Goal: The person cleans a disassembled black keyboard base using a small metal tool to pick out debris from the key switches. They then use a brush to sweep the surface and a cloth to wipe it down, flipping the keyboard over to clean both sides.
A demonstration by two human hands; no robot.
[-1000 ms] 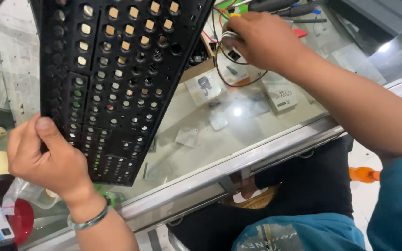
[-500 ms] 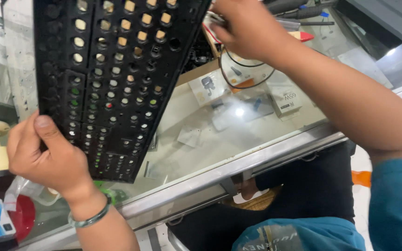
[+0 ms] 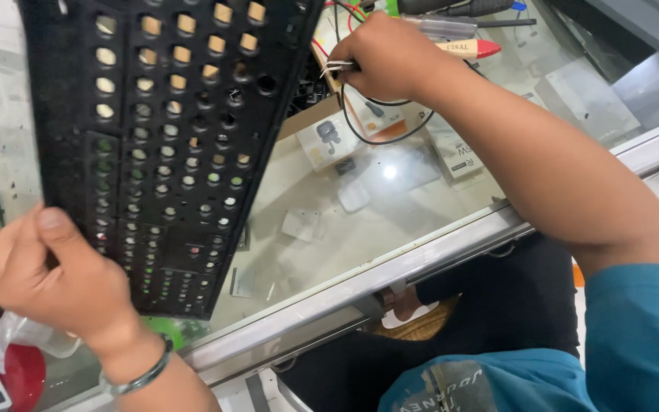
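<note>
Keyboard frame [image 3: 165,130], a black plastic panel with its keycaps off and rows of round holes showing, is held tilted up over the left part of a glass display counter [image 3: 360,229], its top edge running out of view. Left hand [image 3: 55,286] clamps the panel's near left corner, thumb laid on the face and fingers curled behind, a grip that appears to keep the panel raised and angled toward the camera so that the holes can be read; a metal bangle [image 3: 140,371] sits on that wrist. Right hand [image 3: 387,57] reaches across to the far side of the counter and is closed in a pinch on what look like thin metal tweezers [image 3: 337,67], of which only the pale tips show past the fingers, just beside the panel's right edge. Black wire [image 3: 379,130] loops below that hand; whether the hand also holds it cannot be told. A screwdriver [image 3: 451,29] with a clear handle lies beyond the hand, partly cut off at the top. Under the glass lie small white boxes [image 3: 328,141], dulled by glare. A red object [image 3: 20,374] at the near left corner is cropped and hard to identify.
</note>
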